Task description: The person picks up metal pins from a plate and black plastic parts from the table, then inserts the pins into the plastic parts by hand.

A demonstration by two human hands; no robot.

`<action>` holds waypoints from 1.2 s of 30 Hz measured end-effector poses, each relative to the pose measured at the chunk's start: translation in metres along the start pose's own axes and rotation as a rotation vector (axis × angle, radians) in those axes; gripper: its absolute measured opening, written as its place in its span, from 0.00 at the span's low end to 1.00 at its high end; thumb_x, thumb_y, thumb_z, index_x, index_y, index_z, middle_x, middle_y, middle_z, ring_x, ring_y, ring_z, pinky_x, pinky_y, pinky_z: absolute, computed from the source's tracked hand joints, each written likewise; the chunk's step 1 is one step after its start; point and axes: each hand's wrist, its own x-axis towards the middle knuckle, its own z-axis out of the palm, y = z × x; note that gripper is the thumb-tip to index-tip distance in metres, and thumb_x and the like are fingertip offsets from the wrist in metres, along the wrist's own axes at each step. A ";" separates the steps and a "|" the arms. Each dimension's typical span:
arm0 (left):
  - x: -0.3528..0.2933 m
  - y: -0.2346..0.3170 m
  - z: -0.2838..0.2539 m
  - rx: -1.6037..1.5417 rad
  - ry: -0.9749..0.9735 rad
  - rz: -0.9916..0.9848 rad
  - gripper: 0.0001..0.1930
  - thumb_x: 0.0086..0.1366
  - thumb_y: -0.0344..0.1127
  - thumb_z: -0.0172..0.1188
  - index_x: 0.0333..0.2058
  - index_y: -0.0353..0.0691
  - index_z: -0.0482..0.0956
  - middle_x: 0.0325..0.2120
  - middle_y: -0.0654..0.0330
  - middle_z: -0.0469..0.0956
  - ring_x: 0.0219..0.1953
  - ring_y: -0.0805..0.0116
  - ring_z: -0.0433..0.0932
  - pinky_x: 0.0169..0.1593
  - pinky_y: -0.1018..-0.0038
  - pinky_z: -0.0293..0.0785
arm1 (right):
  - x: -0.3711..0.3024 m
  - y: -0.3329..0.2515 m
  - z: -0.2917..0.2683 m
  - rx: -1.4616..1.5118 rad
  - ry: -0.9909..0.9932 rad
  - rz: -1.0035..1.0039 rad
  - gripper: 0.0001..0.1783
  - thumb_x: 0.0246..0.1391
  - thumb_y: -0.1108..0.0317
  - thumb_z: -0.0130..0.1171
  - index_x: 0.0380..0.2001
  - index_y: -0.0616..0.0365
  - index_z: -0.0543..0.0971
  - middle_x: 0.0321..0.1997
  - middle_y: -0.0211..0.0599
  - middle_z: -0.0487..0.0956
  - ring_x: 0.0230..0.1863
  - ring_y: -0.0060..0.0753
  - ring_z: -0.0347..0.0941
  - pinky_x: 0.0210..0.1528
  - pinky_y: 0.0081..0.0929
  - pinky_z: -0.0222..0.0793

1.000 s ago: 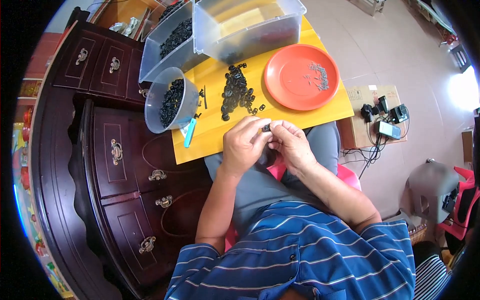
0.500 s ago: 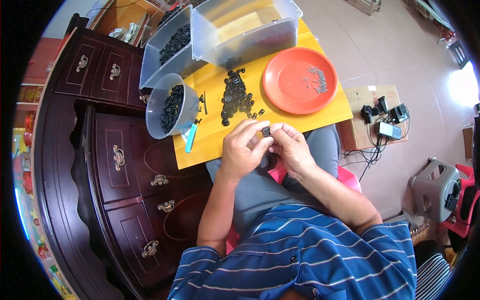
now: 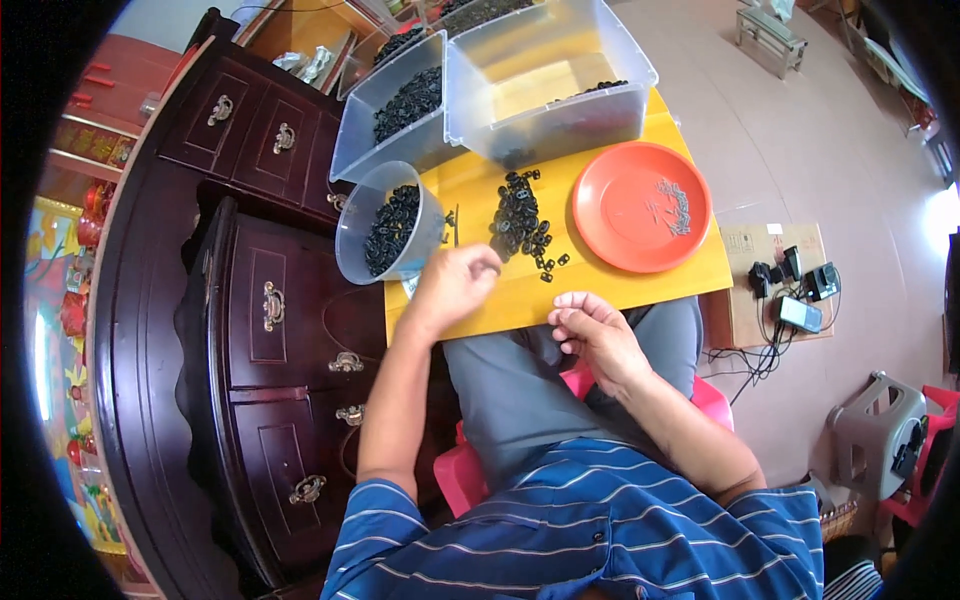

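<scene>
The yellow board (image 3: 530, 300) is crowded: well left of the red plate (image 3: 615, 215), a clear tub (image 3: 430, 215) could be tipped if bumped by the left hand (image 3: 455, 288), fingers curled, grip unreadable. Nearer than the plate, the right hand (image 3: 605, 345) is held fingertips bunched, contents hidden. Black pieces (image 3: 516, 215), plate's left, could be scattered by overreaching.
</scene>
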 end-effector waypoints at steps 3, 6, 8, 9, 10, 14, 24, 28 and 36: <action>0.039 -0.014 -0.050 -0.122 0.201 -0.028 0.10 0.60 0.26 0.60 0.40 0.39 0.84 0.25 0.61 0.82 0.27 0.75 0.78 0.35 0.74 0.76 | -0.001 -0.002 -0.001 -0.004 -0.003 0.004 0.06 0.65 0.70 0.56 0.44 0.55 0.76 0.39 0.27 0.80 0.35 0.16 0.75 0.37 0.15 0.72; 0.068 -0.015 -0.093 -0.231 0.621 0.083 0.16 0.64 0.23 0.57 0.51 0.35 0.79 0.36 0.62 0.82 0.33 0.78 0.78 0.38 0.79 0.75 | -0.003 -0.003 0.002 -0.017 -0.005 0.013 0.06 0.65 0.70 0.56 0.44 0.55 0.77 0.39 0.27 0.80 0.35 0.16 0.75 0.37 0.15 0.72; 0.074 -0.008 -0.098 -0.439 0.708 0.115 0.18 0.63 0.24 0.59 0.53 0.36 0.80 0.41 0.63 0.82 0.34 0.82 0.76 0.40 0.80 0.76 | -0.002 -0.002 -0.001 -0.014 -0.002 0.013 0.06 0.65 0.70 0.56 0.44 0.55 0.77 0.39 0.27 0.80 0.35 0.15 0.75 0.38 0.15 0.72; 0.074 -0.012 -0.092 -0.441 0.708 0.118 0.18 0.63 0.24 0.59 0.53 0.36 0.80 0.41 0.63 0.82 0.34 0.82 0.76 0.40 0.80 0.76 | 0.000 -0.003 -0.002 -0.015 -0.001 0.010 0.06 0.65 0.70 0.56 0.44 0.55 0.77 0.39 0.27 0.80 0.35 0.15 0.75 0.38 0.15 0.72; 0.071 -0.019 -0.079 -0.392 0.654 0.134 0.18 0.63 0.24 0.59 0.52 0.36 0.80 0.40 0.63 0.82 0.34 0.82 0.76 0.40 0.80 0.76 | 0.000 -0.003 -0.002 0.000 -0.006 0.012 0.06 0.65 0.70 0.56 0.44 0.55 0.77 0.39 0.27 0.80 0.35 0.15 0.75 0.38 0.15 0.71; 0.039 -0.028 -0.013 -0.226 0.473 0.081 0.14 0.62 0.26 0.64 0.48 0.37 0.82 0.34 0.62 0.85 0.33 0.79 0.80 0.39 0.79 0.77 | 0.000 -0.005 -0.002 0.003 0.001 0.006 0.07 0.64 0.68 0.57 0.44 0.54 0.77 0.39 0.25 0.80 0.35 0.14 0.74 0.38 0.14 0.70; -0.012 0.000 0.073 -0.031 0.313 0.045 0.19 0.60 0.25 0.63 0.51 0.40 0.80 0.31 0.55 0.78 0.29 0.58 0.79 0.36 0.65 0.77 | 0.001 -0.004 -0.002 0.042 -0.011 0.036 0.07 0.66 0.69 0.56 0.46 0.56 0.77 0.40 0.28 0.80 0.35 0.16 0.76 0.38 0.16 0.72; -0.003 0.004 0.081 0.031 0.335 0.142 0.19 0.62 0.28 0.61 0.53 0.42 0.79 0.33 0.52 0.79 0.34 0.50 0.80 0.39 0.61 0.77 | 0.000 -0.004 -0.003 0.048 -0.005 0.035 0.07 0.66 0.69 0.56 0.46 0.56 0.77 0.40 0.29 0.81 0.35 0.16 0.76 0.38 0.16 0.72; 0.013 0.004 0.088 0.186 0.264 0.142 0.20 0.64 0.32 0.60 0.55 0.46 0.76 0.39 0.51 0.78 0.40 0.46 0.79 0.42 0.55 0.76 | 0.002 -0.003 -0.005 0.050 -0.017 0.028 0.07 0.65 0.70 0.56 0.45 0.57 0.77 0.40 0.29 0.81 0.35 0.17 0.76 0.38 0.16 0.72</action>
